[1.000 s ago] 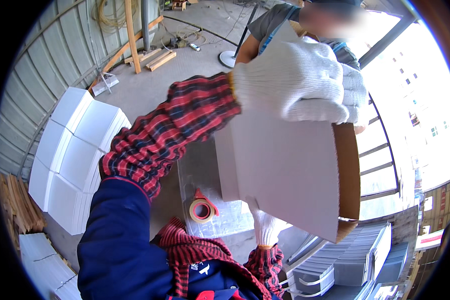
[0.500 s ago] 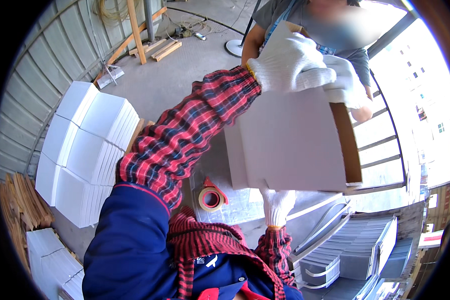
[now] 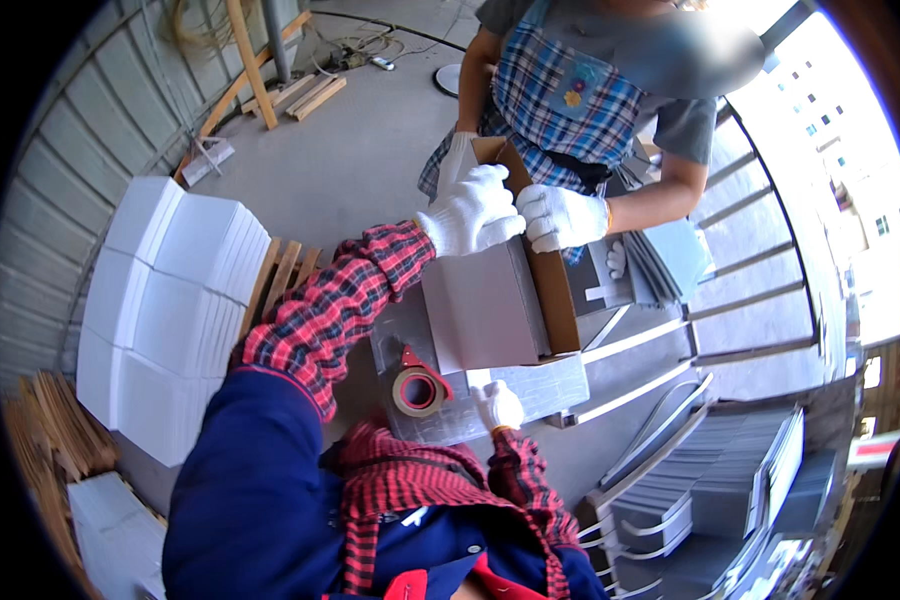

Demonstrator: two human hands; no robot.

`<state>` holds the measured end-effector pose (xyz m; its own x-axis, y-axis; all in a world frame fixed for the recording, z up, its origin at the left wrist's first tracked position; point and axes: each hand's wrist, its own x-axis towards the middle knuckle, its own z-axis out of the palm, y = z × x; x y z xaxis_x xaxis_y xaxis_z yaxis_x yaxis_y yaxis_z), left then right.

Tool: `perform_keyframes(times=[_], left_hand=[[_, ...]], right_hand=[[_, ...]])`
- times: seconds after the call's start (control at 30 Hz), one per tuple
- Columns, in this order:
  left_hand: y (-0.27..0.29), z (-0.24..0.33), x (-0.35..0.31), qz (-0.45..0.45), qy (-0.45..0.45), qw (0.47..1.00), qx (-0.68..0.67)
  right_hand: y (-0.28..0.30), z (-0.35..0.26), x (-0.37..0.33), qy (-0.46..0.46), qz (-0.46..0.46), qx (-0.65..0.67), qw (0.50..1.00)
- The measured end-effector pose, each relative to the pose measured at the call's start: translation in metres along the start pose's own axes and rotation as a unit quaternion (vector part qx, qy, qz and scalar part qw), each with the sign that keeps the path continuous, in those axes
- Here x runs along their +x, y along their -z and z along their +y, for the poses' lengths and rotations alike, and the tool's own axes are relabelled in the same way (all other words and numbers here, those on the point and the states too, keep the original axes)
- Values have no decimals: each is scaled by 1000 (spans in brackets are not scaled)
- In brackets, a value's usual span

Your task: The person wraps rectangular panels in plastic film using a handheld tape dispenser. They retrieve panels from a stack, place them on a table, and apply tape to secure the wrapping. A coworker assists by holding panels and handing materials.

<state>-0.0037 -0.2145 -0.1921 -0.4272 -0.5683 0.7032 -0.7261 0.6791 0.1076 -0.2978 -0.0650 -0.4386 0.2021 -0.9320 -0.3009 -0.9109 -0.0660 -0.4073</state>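
A cardboard box (image 3: 485, 305), pale grey outside and brown inside, sits at the worktable with its open side facing right. My left hand (image 3: 470, 212), in a white knit glove, is closed on the box's upper far edge. Close by the box's near end, my gloved right hand (image 3: 498, 405) is curled beside a small white piece; what its fingers hold is hidden. Across from me, a co-worker's gloved hand (image 3: 564, 218) grips the open edge, and their other hand (image 3: 460, 158) is at the far side. A red tape dispenser (image 3: 420, 388) with a tape roll lies left of the box.
The worktable's (image 3: 560, 385) grey top shows under the box. White folded cartons (image 3: 170, 290) are stacked on a pallet at left, near wood strips (image 3: 65, 425). Bundled grey cardboard sheets (image 3: 700, 490) stand at lower right. A metal railing (image 3: 750, 270) runs along the right.
The box has come down and away from me onto the table. My left hand moved lower and left with it; my right hand shifted left. The co-worker's hands and apron now show more.
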Motion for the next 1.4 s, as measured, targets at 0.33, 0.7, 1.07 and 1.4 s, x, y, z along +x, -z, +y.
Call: perform_keyframes(times=[0.33, 0.7, 1.07, 1.4], left_hand=[[11, 4, -10, 51, 32, 997, -45], [7, 36, -25, 162, 187, 959, -137], [-56, 70, 0, 205, 542, 800, -155], [-111, 44, -1, 417, 313, 642, -562]], right_hand=[[175, -36, -57, 94, 24, 632, 769], [185, -111, -1, 74, 96, 535, 836], [193, -59, 0, 106, -85, 511, 849], [186, -94, -15, 243, 209, 329, 888]])
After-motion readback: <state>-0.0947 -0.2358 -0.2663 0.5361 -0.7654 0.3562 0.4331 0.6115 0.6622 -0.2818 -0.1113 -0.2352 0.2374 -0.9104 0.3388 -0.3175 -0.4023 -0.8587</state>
